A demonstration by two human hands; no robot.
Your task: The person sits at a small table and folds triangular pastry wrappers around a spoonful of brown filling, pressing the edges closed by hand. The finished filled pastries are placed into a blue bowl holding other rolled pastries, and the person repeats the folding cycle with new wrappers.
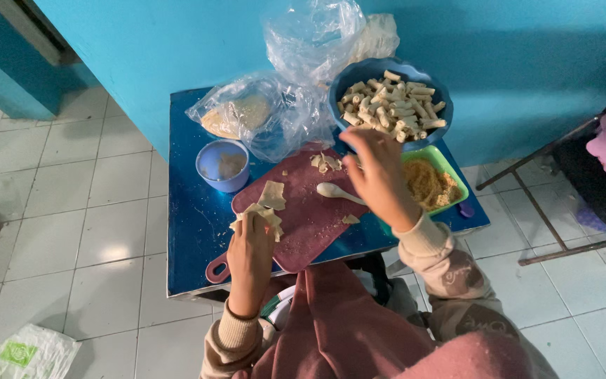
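While rolls are piling up in the blue bowl [348,81], left hand [249,253] is pinching wrapper stack [264,214], right hand [380,168] is hovering half-spread w/ nothing; filling tray [457,175] is sitting approx. half full.

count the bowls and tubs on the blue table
3: a blue bowl of rolls at the back right, a small blue tub at the left, a green tub at the right.

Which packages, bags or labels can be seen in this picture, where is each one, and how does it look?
Clear plastic bag: on the blue table, back left, crumpled, with pale flat dough inside.
Second clear bag: behind the blue bowl, against the wall, puffed and seemingly empty.
White bag: on the tiled floor, bottom left, flat, with a green printed patch.
No signs or screens.
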